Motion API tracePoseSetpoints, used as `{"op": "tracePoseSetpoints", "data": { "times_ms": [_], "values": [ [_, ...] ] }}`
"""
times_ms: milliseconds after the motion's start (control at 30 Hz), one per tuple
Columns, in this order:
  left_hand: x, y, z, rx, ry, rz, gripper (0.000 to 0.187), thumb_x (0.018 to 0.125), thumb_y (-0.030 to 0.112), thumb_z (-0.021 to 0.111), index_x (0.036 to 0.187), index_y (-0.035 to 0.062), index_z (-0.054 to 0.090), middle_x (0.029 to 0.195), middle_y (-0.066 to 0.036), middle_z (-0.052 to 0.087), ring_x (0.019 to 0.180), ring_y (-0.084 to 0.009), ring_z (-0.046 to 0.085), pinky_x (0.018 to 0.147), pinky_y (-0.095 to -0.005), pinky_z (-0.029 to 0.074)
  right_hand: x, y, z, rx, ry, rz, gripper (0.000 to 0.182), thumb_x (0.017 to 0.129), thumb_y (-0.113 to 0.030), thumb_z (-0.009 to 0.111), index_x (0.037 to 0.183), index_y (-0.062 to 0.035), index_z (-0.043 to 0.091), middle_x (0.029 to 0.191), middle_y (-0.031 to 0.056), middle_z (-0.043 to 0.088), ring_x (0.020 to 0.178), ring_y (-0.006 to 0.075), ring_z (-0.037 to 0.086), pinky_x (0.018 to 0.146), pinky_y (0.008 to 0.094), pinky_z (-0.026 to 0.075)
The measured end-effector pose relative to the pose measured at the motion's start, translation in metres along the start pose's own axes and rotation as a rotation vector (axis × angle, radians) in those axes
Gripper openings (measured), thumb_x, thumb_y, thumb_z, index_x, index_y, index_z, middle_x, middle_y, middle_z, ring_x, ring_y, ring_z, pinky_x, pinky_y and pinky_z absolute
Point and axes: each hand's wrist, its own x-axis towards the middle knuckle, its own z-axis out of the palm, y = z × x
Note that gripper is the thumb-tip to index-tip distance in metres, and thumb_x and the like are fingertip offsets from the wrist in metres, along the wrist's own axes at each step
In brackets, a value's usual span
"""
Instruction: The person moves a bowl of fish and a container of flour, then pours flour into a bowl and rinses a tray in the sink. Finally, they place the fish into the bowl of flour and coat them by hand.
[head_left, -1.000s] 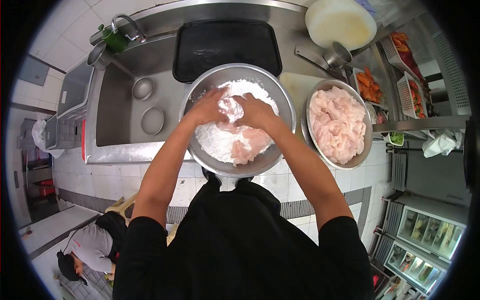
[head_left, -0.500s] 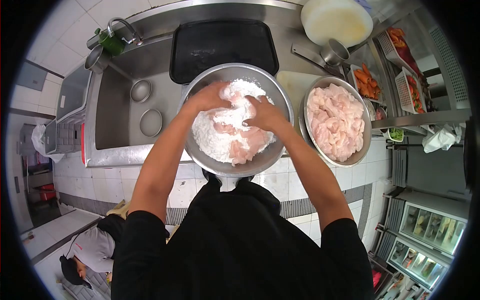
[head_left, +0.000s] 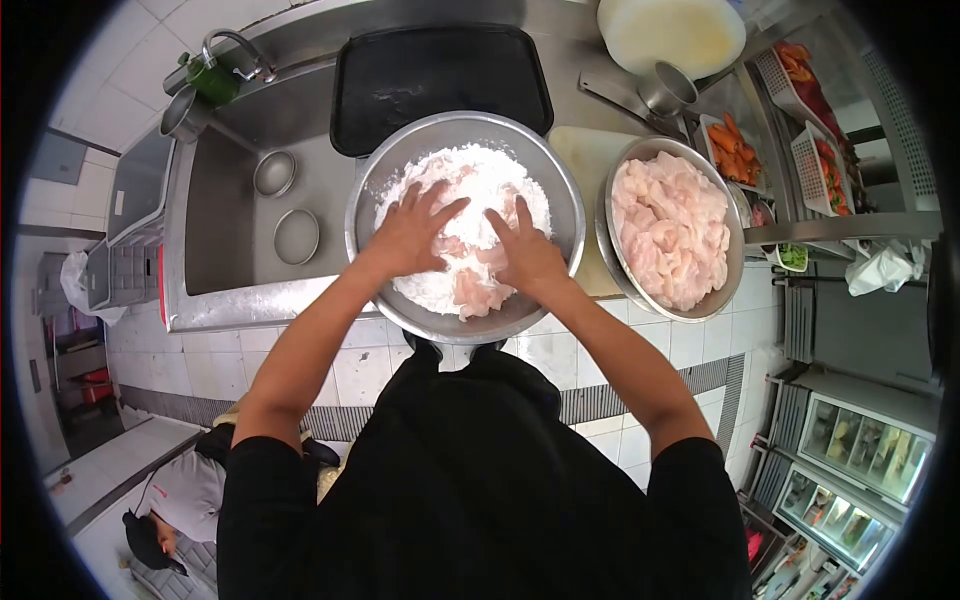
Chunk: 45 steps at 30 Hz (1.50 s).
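A large metal bowl [head_left: 362, 235] holds white flour [head_left: 478, 165] and pieces of pale raw meat [head_left: 480, 292], partly coated. Over the left part of the flour, my left hand [head_left: 412, 235] has its fingers spread, palm down. My right hand [head_left: 527, 252] is at the right side of the bowl, thumb and fingers apart, beside the meat pieces. Neither hand grips anything that I can see. To the right of this bowl, a second metal bowl [head_left: 737, 262] is heaped with raw meat pieces [head_left: 670, 230].
A sink [head_left: 240, 240] with two small metal bowls is on the left. Behind the bowl lies a black tray [head_left: 440, 85]. A cutting board [head_left: 580, 160] lies under the right bowl's edge; a metal pot [head_left: 667, 90] stands behind. A person [head_left: 185, 500] is at lower left.
My left hand has drawn back towards me and lifted out of the flour. My right hand has moved slightly nearer and to the right. More of the flour's far side shows.
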Motion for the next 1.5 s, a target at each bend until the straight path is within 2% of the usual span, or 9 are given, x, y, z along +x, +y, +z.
{"op": "tracePoseSetpoints", "data": {
  "times_ms": [233, 400, 533, 567, 800, 967, 1267, 1333, 1500],
  "values": [
    [0.036, -0.038, 0.015, -0.216, 0.245, -0.044, 0.048, 0.071, 0.013, 0.068, 0.118, 0.0068, 0.060, 0.119, -0.016, 0.057, 0.110, -0.0321, 0.056, 0.094, -0.0392, 0.045, 0.061, 0.012, -0.008, 0.174, 0.300, -0.073, 0.065, 0.070, -0.019, 0.075, 0.130, -0.0155, 0.051, 0.129, 0.0223, 0.049, 0.092, 0.0387, 0.064, 0.081, 0.0425, 0.052],
    [0.020, -0.030, -0.002, -0.283, 0.190, -0.028, 0.052, 0.072, 0.017, 0.071, 0.123, 0.0126, 0.060, 0.135, -0.013, 0.048, 0.123, -0.0376, 0.045, 0.103, -0.0428, 0.039, 0.077, 0.018, -0.036, 0.482, 0.146, -0.079, 0.056, 0.076, -0.027, 0.070, 0.126, -0.0073, 0.053, 0.096, 0.0198, 0.067, 0.095, 0.0308, 0.065, 0.082, 0.0386, 0.050],
    [-0.017, 0.010, 0.005, 0.068, 0.134, 0.218, 0.061, 0.068, 0.028, 0.078, 0.126, 0.0201, 0.059, 0.149, -0.013, 0.032, 0.136, -0.0393, 0.030, 0.110, -0.0558, 0.025, 0.046, 0.030, -0.013, 0.031, 0.234, -0.048, 0.064, 0.074, -0.031, 0.072, 0.131, -0.0121, 0.051, 0.130, 0.0245, 0.051, 0.114, 0.0356, 0.056, 0.089, 0.0417, 0.050],
    [-0.024, 0.023, 0.005, 0.082, 0.069, 0.241, 0.062, 0.067, 0.031, 0.080, 0.125, 0.0215, 0.060, 0.150, -0.012, 0.029, 0.138, -0.0402, 0.024, 0.109, -0.0603, 0.022, 0.034, 0.029, -0.014, 0.052, 0.085, -0.033, 0.073, 0.075, -0.029, 0.072, 0.139, -0.0139, 0.042, 0.147, 0.0235, 0.029, 0.118, 0.0406, 0.051, 0.095, 0.0447, 0.047],
    [-0.010, 0.044, 0.021, 0.209, -0.031, 0.177, 0.053, 0.063, 0.026, 0.081, 0.113, 0.0173, 0.065, 0.150, -0.012, 0.027, 0.139, -0.0424, 0.019, 0.106, -0.0674, 0.019, 0.001, 0.004, 0.010, 0.026, 0.150, -0.002, 0.077, 0.070, -0.015, 0.074, 0.139, -0.0177, 0.039, 0.142, 0.0229, 0.031, 0.103, 0.0445, 0.058, 0.085, 0.0483, 0.051],
    [0.028, 0.004, 0.017, -0.129, 0.217, 0.121, 0.046, 0.067, 0.021, 0.077, 0.110, 0.0131, 0.063, 0.142, -0.012, 0.039, 0.129, -0.0407, 0.037, 0.100, -0.0607, 0.034, 0.047, 0.022, -0.017, 0.175, 0.236, -0.068, 0.049, 0.077, -0.024, 0.066, 0.123, -0.0135, 0.057, 0.116, 0.0163, 0.061, 0.097, 0.0359, 0.063, 0.084, 0.0446, 0.050],
    [0.066, -0.029, -0.004, -0.257, -0.017, -0.252, 0.075, 0.065, 0.026, 0.078, 0.132, 0.0073, 0.051, 0.137, -0.020, 0.046, 0.120, -0.0343, 0.051, 0.101, -0.0382, 0.042, 0.090, 0.027, -0.018, 0.056, 0.121, -0.062, 0.084, 0.063, -0.030, 0.079, 0.138, -0.0091, 0.046, 0.124, 0.0270, 0.054, 0.114, 0.0365, 0.055, 0.097, 0.0380, 0.045],
    [0.070, -0.034, -0.006, -0.485, -0.046, -0.204, 0.073, 0.065, 0.024, 0.077, 0.131, 0.0048, 0.051, 0.132, -0.020, 0.051, 0.115, -0.0317, 0.055, 0.098, -0.0362, 0.044, 0.095, 0.022, -0.020, 0.296, 0.017, -0.055, 0.084, 0.066, -0.028, 0.078, 0.140, -0.0124, 0.043, 0.129, 0.0257, 0.051, 0.120, 0.0351, 0.052, 0.099, 0.0447, 0.044],
    [0.062, -0.032, -0.011, -0.974, -0.054, -0.224, 0.065, 0.069, 0.019, 0.074, 0.126, -0.0018, 0.053, 0.119, -0.018, 0.060, 0.104, -0.0239, 0.060, 0.089, -0.0310, 0.047, 0.082, 0.012, -0.037, 0.808, -0.036, -0.009, 0.077, 0.066, -0.019, 0.077, 0.134, 0.0000, 0.047, 0.119, 0.0186, 0.060, 0.105, 0.0257, 0.060, 0.089, 0.0330, 0.048]
  ]
}}
